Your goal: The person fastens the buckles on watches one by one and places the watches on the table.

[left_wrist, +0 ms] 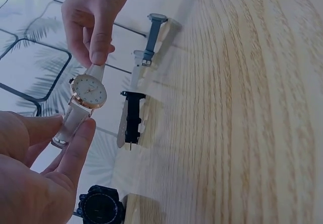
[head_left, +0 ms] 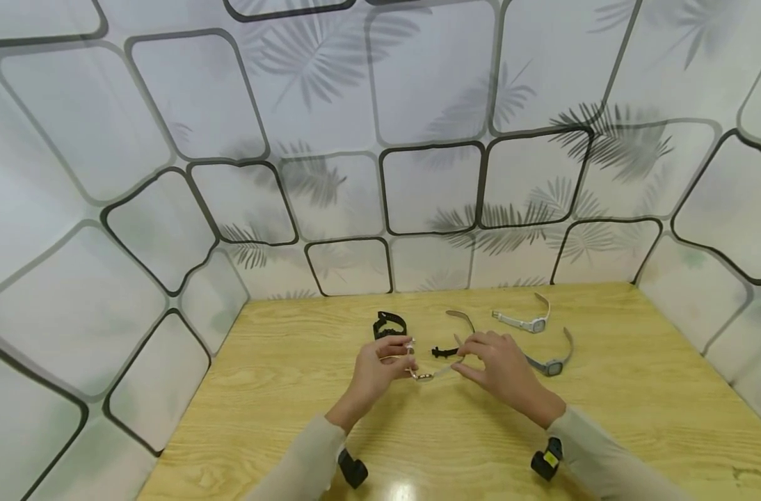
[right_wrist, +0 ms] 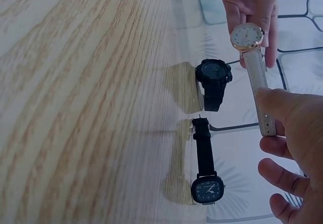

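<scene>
Both hands hold a wristwatch point(left_wrist: 89, 91) with a white strap, a round white dial and a rose-gold case. In the left wrist view, the left hand point(left_wrist: 45, 158) pinches the buckle half of the strap between thumb and fingers. The right hand point(right_wrist: 298, 138) pinches the other strap half, its thumb lying on the strap in the right wrist view. Between the hands the watch is stretched out, dial showing to both wrist cameras. Seen from the head, it hangs in front of a black-strapped watch point(head_left: 444, 352) with a squarish black dial.
A chunky black watch point(head_left: 389, 325) lies behind the left hand. To the right are a white-strapped watch point(head_left: 537, 324) and a blue-grey watch point(head_left: 553, 367). The wooden table point(head_left: 261, 403) meets patterned fabric walls point(head_left: 430, 181) at the back and sides.
</scene>
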{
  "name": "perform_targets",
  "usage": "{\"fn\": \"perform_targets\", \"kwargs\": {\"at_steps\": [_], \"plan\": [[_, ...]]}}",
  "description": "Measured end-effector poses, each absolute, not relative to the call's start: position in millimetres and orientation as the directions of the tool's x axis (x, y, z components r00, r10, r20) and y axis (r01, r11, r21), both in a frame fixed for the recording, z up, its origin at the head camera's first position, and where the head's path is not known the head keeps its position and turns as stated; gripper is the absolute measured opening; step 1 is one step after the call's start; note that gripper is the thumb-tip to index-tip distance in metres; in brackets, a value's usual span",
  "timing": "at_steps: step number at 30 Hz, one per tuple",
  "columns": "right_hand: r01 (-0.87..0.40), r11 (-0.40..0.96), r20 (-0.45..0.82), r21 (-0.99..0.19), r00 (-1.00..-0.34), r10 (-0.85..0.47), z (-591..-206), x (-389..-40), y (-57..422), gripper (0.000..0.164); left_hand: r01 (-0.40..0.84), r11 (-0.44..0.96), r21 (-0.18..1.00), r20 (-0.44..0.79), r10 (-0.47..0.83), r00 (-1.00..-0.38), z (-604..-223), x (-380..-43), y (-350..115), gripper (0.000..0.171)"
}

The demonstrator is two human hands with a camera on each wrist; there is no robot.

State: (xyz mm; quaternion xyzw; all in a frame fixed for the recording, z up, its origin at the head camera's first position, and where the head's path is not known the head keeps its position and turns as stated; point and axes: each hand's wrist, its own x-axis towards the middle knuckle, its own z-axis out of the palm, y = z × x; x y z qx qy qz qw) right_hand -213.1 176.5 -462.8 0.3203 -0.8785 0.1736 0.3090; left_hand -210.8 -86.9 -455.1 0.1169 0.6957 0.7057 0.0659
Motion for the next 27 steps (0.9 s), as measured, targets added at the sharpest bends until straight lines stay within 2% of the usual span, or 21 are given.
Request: {"fn": "perform_targets", "kwargs": {"at_steps": [8,15,20,27], "plan": [[-0.678,0.722,0.648,-0.137,-0.613,-0.452,-463,-214,177,0.022,0.007,-0.072,0.997,0.024,0.231,-0.973,-454,-212,-85,0.035],[-0.688,0.594,0.619,-0.416,-0.693,-0.370,-468,-215,174,0.015,-0.022,-0.106,0.994,0.000,0.202,-0.979,-454,-211,-83,0.034],[-0.632,0.568,0.605,-0.527,-0.749,-0.272,-468,-213,167,0.014,-0.013,-0.124,0.992,0.011,0.198,-0.980,-453,-211,-81,0.035],[-0.532,0.503,0.518,-0.682,-0.836,-0.182,-467,-209,162,0.016,-0.002,-0.129,0.992,0.022,0.184,-0.983,-451,-209,-78,0.032]]}}
